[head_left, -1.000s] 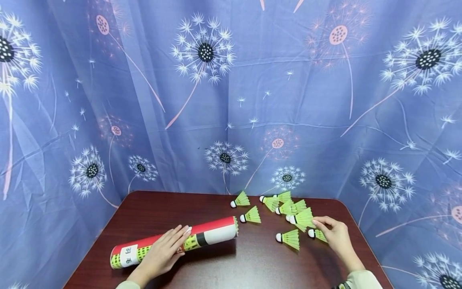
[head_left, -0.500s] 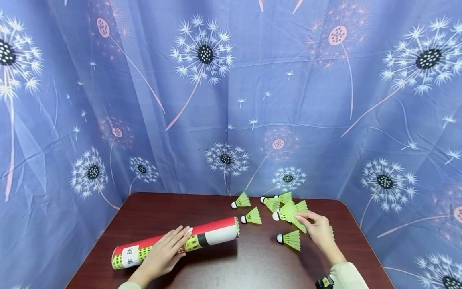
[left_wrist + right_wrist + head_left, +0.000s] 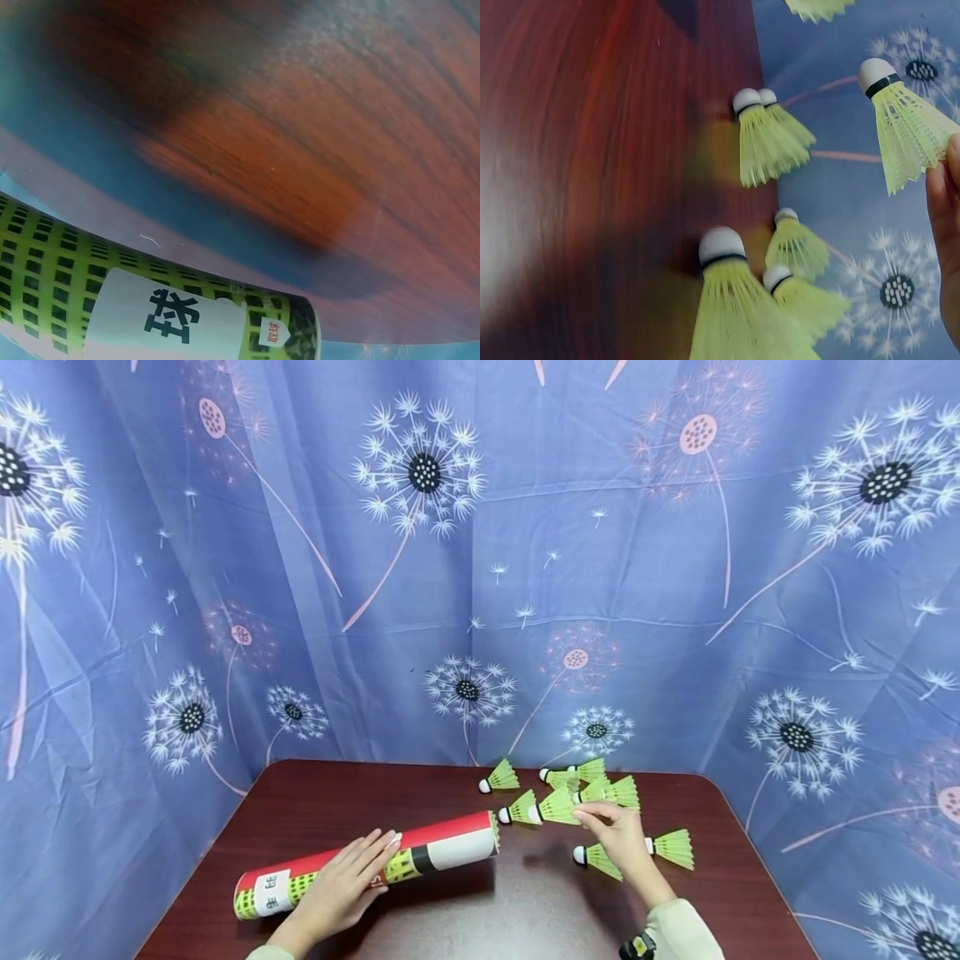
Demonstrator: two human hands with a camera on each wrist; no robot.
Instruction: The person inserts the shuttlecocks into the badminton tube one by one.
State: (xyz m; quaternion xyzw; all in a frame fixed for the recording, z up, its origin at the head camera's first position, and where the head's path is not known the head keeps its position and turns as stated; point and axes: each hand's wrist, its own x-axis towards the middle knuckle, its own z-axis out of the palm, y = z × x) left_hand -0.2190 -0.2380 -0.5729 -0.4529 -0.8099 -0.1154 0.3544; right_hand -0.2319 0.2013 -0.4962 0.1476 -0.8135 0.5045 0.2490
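In the head view my left hand (image 3: 341,889) holds a shuttlecock tube (image 3: 450,847), fingers across its top and thumb at the near side. The tube is red, white and yellow-green; shuttlecock skirts show at its right end. Its printed left part (image 3: 165,315) fills the bottom of the left wrist view. My right hand (image 3: 618,839) pinches a yellow-green shuttlecock (image 3: 557,807) by its skirt edge, the white cork pointing left toward the tube's end. The right wrist view shows this shuttlecock (image 3: 911,131) raised above the others, with fingertips (image 3: 939,184) at its rim.
Several loose shuttlecocks lie on the dark wood table (image 3: 360,785): one at the back (image 3: 501,777), one in front of my right hand (image 3: 602,862), one to its right (image 3: 672,848), and a cluster behind (image 3: 621,792). A blue dandelion-patterned curtain (image 3: 480,568) hangs behind the table.
My right hand has picked a shuttlecock off the cluster and carried it left toward the tube's end. The left hand and tube have stayed nearly still.
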